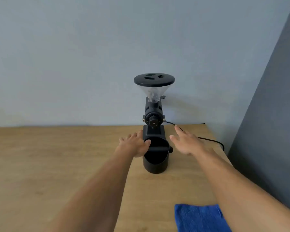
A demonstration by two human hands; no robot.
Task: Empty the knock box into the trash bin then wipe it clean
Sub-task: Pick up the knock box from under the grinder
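Head view looked down over a wooden surface (pixel 57 164) set against a pale wall. Furthest left of the things in play, the left hand (pixel 134 144) lay against the left side of the knock box (pixel 155 158), its thumb at the rim and fingers spread along the wall; its grip was loose and wide, touching the box but not yet closed round it. The box stood upright near the middle of the surface, just in front of a black grinder (pixel 154 113), its bar across the mouth; the inside was too dark to tell what it held. To its right the right hand (pixel 187 143) hovered with fingers splayed, holding nothing, apart from the box. A cord (pixel 213 141) trailed off behind it. Nearest the onlooker, at the right, a blue cloth (pixel 199 218) lay flat and untouched. No bin showed. By my reckoning nothing was done yet: lifting, emptying and wiping all remained.
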